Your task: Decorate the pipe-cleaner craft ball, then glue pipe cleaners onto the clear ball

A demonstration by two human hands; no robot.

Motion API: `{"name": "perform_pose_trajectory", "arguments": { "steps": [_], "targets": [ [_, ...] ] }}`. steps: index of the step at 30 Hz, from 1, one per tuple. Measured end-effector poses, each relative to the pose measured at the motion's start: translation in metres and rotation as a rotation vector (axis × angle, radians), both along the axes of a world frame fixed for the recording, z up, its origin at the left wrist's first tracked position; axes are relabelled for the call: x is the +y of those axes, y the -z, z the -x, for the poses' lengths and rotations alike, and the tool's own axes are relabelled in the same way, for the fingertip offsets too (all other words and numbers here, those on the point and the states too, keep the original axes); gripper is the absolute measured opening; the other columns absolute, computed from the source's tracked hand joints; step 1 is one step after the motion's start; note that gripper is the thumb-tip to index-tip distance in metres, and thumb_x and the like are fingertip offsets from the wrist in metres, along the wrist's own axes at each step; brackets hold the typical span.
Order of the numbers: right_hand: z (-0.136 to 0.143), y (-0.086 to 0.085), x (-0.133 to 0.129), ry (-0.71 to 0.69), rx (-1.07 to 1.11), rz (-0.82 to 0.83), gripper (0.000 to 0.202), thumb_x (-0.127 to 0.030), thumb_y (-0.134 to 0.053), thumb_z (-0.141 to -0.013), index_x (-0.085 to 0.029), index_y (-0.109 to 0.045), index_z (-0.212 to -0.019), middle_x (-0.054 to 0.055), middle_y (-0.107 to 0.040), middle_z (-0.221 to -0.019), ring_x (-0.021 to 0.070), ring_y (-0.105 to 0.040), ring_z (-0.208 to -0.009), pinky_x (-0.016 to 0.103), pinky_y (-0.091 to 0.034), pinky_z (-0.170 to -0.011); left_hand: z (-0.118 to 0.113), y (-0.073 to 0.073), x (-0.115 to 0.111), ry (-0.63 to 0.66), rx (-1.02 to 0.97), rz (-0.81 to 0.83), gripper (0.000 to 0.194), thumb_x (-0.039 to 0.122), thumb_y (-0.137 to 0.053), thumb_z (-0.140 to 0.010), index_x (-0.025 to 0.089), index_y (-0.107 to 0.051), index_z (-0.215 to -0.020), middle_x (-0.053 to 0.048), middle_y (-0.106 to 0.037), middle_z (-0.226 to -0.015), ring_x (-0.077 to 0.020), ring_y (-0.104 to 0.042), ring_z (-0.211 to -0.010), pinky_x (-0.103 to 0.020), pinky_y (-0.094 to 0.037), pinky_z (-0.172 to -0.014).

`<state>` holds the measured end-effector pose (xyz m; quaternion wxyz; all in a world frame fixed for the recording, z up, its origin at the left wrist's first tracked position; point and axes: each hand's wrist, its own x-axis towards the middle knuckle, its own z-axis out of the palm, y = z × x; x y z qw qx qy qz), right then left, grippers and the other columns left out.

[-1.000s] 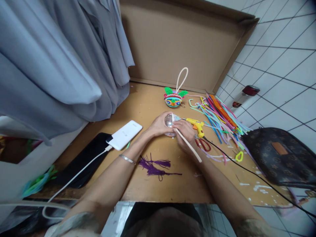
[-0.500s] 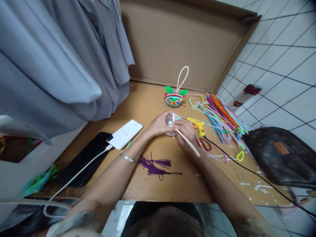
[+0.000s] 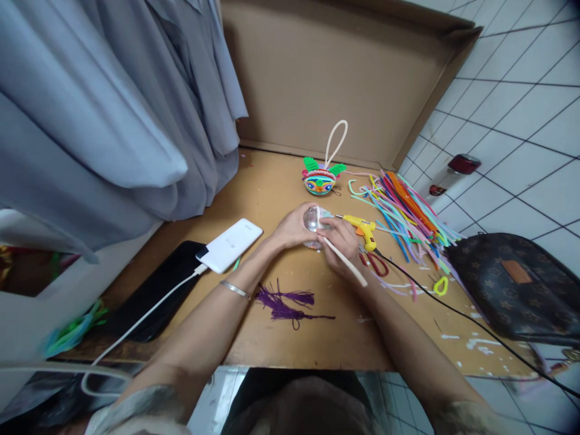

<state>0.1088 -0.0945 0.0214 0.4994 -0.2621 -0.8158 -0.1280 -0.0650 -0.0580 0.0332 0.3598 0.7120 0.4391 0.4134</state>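
Note:
My left hand is closed around the side of a clear plastic ball. A white pipe cleaner lies across the ball, its loose end pointing down toward my right forearm. My right hand pinches this pipe cleaner against the ball; its fingers hide part of both. Just right of my right hand is a yellow glue gun on its side. Behind the ball sits a colourful animal-head ornament with green ears and a white loop. Purple tassels lie in front of my hands.
At the right, many-coloured pipe cleaners are heaped near red-handled scissors and a dark patterned bag. The glue gun's black cord crosses the table. On the left are a white power bank, a black phone-like slab and grey cloth.
Both hands stay almost in place around the ball. My right fingertips have shifted very slightly along the white pipe cleaner; the table items have not moved.

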Motion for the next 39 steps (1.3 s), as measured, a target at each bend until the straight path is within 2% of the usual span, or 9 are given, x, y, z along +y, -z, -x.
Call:
{"name": "perform_pose_trajectory", "arguments": {
  "steps": [6, 13, 20, 26, 31, 35, 39],
  "targets": [
    [0.0, -0.003, -0.001, -0.06, -0.009, 0.008, 0.011, -0.02, -0.059, -0.093, -0.022, -0.069, -0.098, 0.012, -0.075, -0.108, 0.0239, -0.069, -0.102, 0.044, -0.056, -0.091, 0.0, -0.001, 0.0, 0.01, -0.007, 0.008, 0.075, 0.026, -0.081, -0.057, 0.015, -0.058, -0.128, -0.012, -0.069, -0.125, -0.028, -0.066, -0.114, -0.043, -0.052, -0.104],
    [-0.006, -0.008, -0.001, -0.103, -0.079, 0.073, 0.026, -0.015, -0.048, -0.09, -0.022, -0.068, -0.105, 0.013, -0.072, -0.112, 0.0262, -0.067, -0.108, 0.05, -0.055, -0.095, -0.001, -0.002, -0.002, -0.022, 0.027, 0.018, 0.081, 0.024, -0.081, -0.055, 0.017, -0.057, -0.132, -0.01, -0.069, -0.125, -0.0285, -0.067, -0.113, -0.044, -0.053, -0.103],
    [-0.009, -0.015, 0.0, -0.101, -0.136, 0.111, 0.025, -0.012, -0.048, -0.095, -0.023, -0.068, -0.104, 0.011, -0.074, -0.108, 0.024, -0.068, -0.102, 0.045, -0.056, -0.091, -0.001, -0.003, -0.002, -0.024, 0.031, 0.002, 0.081, 0.025, -0.083, -0.054, 0.015, -0.058, -0.131, -0.011, -0.069, -0.125, -0.0283, -0.067, -0.113, -0.043, -0.052, -0.104],
    [-0.007, -0.018, -0.002, -0.071, -0.088, 0.093, 0.03, -0.01, -0.047, -0.095, -0.022, -0.065, -0.116, 0.009, -0.074, -0.1, 0.0231, -0.069, -0.095, 0.04, -0.056, -0.084, -0.002, -0.005, -0.005, -0.015, 0.051, -0.009, 0.079, 0.031, -0.084, -0.055, 0.017, -0.058, -0.129, -0.011, -0.069, -0.125, -0.0293, -0.067, -0.112, -0.043, -0.053, -0.103],
    [-0.005, -0.017, -0.001, -0.042, -0.073, 0.081, 0.027, -0.013, -0.047, -0.097, -0.022, -0.067, -0.113, 0.008, -0.074, -0.098, 0.0225, -0.068, -0.091, 0.039, -0.056, -0.082, -0.003, -0.004, -0.006, -0.02, 0.096, -0.035, 0.082, 0.033, -0.085, -0.056, 0.017, -0.057, -0.132, -0.013, -0.066, -0.134, -0.0322, -0.064, -0.123, -0.046, -0.049, -0.11],
    [-0.003, -0.016, -0.001, -0.028, -0.032, 0.07, 0.021, -0.015, -0.053, -0.097, -0.022, -0.069, -0.109, 0.007, -0.075, -0.094, 0.0212, -0.068, -0.089, 0.037, -0.055, -0.08, -0.004, -0.003, -0.006, -0.025, 0.144, -0.065, 0.084, 0.033, -0.084, -0.057, 0.017, -0.055, -0.134, -0.013, -0.065, -0.136, -0.0336, -0.063, -0.124, -0.047, -0.049, -0.109],
    [-0.001, -0.016, -0.003, -0.022, 0.027, 0.134, 0.016, -0.02, -0.056, -0.097, -0.023, -0.07, -0.104, 0.005, -0.075, -0.091, 0.0206, -0.068, -0.086, 0.037, -0.055, -0.078, -0.005, -0.003, -0.007, -0.024, 0.172, -0.096, 0.082, 0.034, -0.083, -0.058, 0.018, -0.055, -0.134, -0.013, -0.064, -0.137, -0.0336, -0.063, -0.124, -0.047, -0.05, -0.108]
  ]
}}
